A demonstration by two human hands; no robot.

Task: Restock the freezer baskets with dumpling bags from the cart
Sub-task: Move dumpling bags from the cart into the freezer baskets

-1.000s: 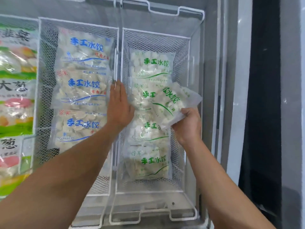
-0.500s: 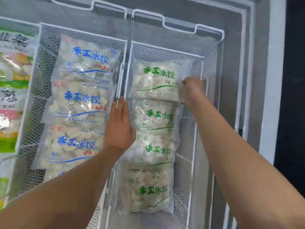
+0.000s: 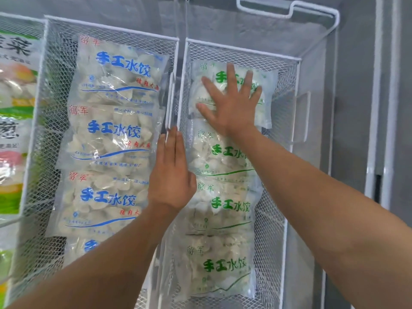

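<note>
Inside the white freezer, the right basket (image 3: 287, 134) holds four green-print bags while the right hand (image 3: 231, 105) presses flat, fingers spread, on the top bag (image 3: 265, 108) at upper centre, the left hand (image 3: 171, 175) lies open against the stack, gripping nothing, and room remains.

Right basket (image 3: 289, 121): gap right of green-print bags (image 3: 225, 197); bags cover remaining floor.

The spread right hand (image 3: 231, 103) covers much of the green print on the top clear green-lettered dumpling bag (image 3: 265, 99). The flat left hand (image 3: 170, 177) hides the rims between the two white wire-mesh baskets (image 3: 287, 152). The lowest clear blue-lettered bag (image 3: 89, 246) disappears under the left forearm. Colourful packets (image 3: 13, 121) are cut by the left edge; small red print is illegible.
</note>
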